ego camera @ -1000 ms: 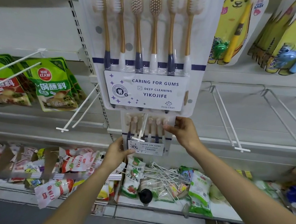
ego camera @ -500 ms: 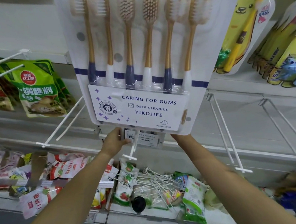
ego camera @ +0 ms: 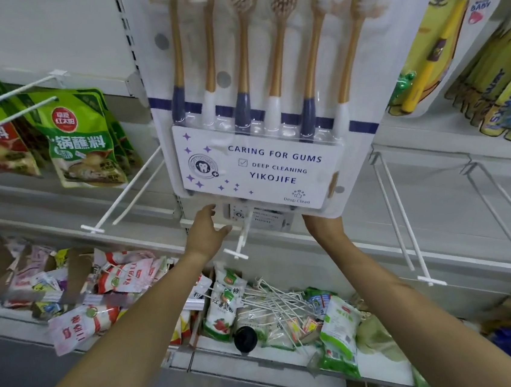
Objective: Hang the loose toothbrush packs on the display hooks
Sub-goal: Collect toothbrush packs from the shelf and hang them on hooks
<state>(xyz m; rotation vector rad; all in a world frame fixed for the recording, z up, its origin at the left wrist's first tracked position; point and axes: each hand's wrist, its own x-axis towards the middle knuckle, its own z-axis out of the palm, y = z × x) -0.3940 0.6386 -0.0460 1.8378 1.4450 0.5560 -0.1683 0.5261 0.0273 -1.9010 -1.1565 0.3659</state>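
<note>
A big toothbrush pack with several gold-handled brushes hangs close in front of me and fills the upper middle. Below and behind it, a second toothbrush pack sits far back on a white display hook; only its bottom strip shows. My left hand is at that pack's left edge, thumb and fingers apart. My right hand is hidden behind the big pack, and only its wrist shows.
Bare white hooks jut out at the left and right. Green sauce pouches hang at the left, yellow children's toothbrush packs at the right. The lower shelf holds snack packets and loose hooks.
The second pack has slid back along the hook and nearly vanished behind the big pack. My left hand's fingers have spread. My view has moved closer and upward.
</note>
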